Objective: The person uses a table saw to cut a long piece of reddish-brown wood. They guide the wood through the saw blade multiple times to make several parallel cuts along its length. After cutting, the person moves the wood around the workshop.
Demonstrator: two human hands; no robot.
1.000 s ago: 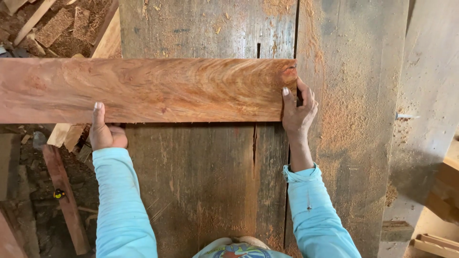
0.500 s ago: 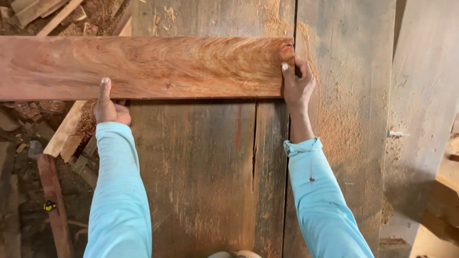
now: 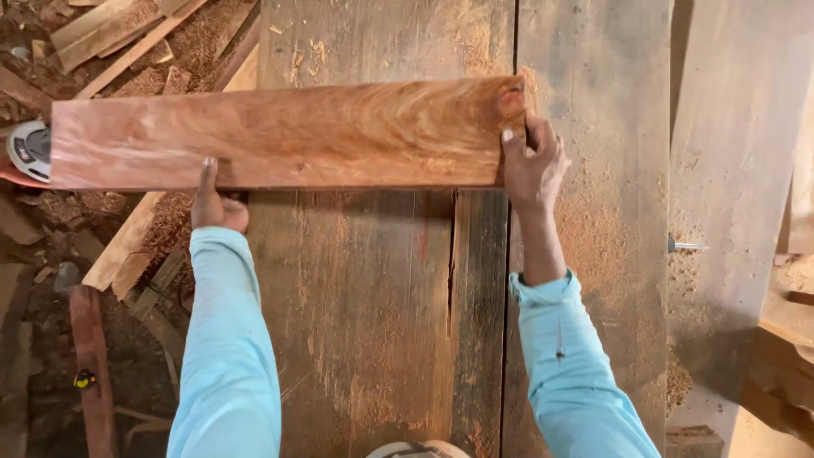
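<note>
A long reddish-brown wooden board (image 3: 288, 134) lies crosswise on a dark, dusty workbench (image 3: 365, 322), its left part overhanging the bench edge. My left hand (image 3: 216, 202) grips the board's near edge from below, thumb on top. At the board's right end my right hand (image 3: 532, 163) holds the corner, fingers curled round the end. Both arms wear light blue sleeves.
Sawdust covers the bench, which has a long crack (image 3: 449, 254). Offcuts and planks (image 3: 127, 246) litter the floor at left, beside a round grey-white power tool (image 3: 30, 148). A nail (image 3: 682, 247) sticks out of pale planks (image 3: 738, 170) at right.
The board with both hands on it has shifted right along the bench; its left end is now in view. The view has also drifted slightly.
</note>
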